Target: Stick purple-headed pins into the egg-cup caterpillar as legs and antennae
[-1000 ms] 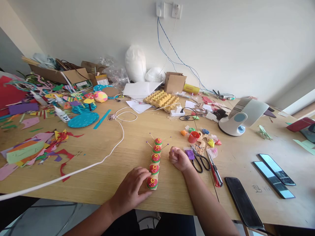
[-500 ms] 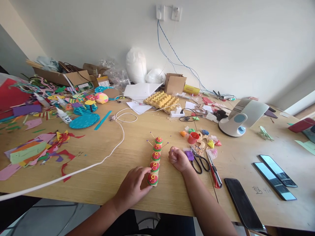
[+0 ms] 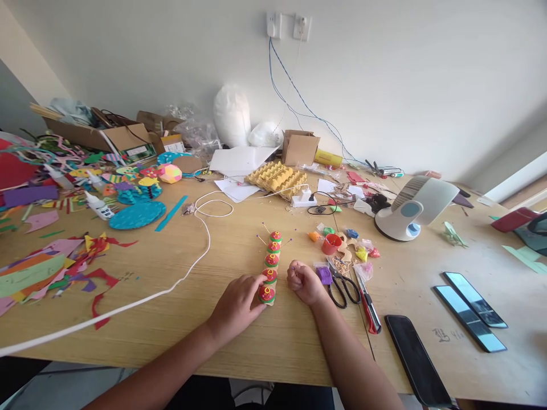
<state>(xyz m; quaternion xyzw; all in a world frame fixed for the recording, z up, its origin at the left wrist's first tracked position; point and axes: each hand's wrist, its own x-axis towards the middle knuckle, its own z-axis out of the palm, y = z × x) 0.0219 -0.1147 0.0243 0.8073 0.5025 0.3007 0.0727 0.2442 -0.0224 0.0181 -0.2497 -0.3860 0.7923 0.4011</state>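
A caterpillar-like egg-carton strip [image 3: 272, 260] lies lengthwise in front of me. Its several humps are topped with red and green clay and yellow rings. Thin sticks with small purple ball tips jut out from both sides of its far end. At the near end, my left hand [image 3: 239, 302] has its thumb and fingers closed against the strip's left side and end. My right hand [image 3: 304, 283] is just right of the strip, apart from it, with fingers curled into a pinch. A tiny purplish bit shows at those fingers, too small to make out.
Black-handled scissors [image 3: 344, 285], a red utility knife [image 3: 371, 310] and a red cup [image 3: 331, 245] among clay packets sit right of my right hand. Farther right are a dark phone [image 3: 416, 359] and a white fan [image 3: 410, 210]. A white cable [image 3: 188, 273] crosses the left side, near paper scraps.
The strip and my left hand have shifted slightly away from the table's near edge. My right hand stays closed beside the strip, turned a little. The camera view has moved slightly.
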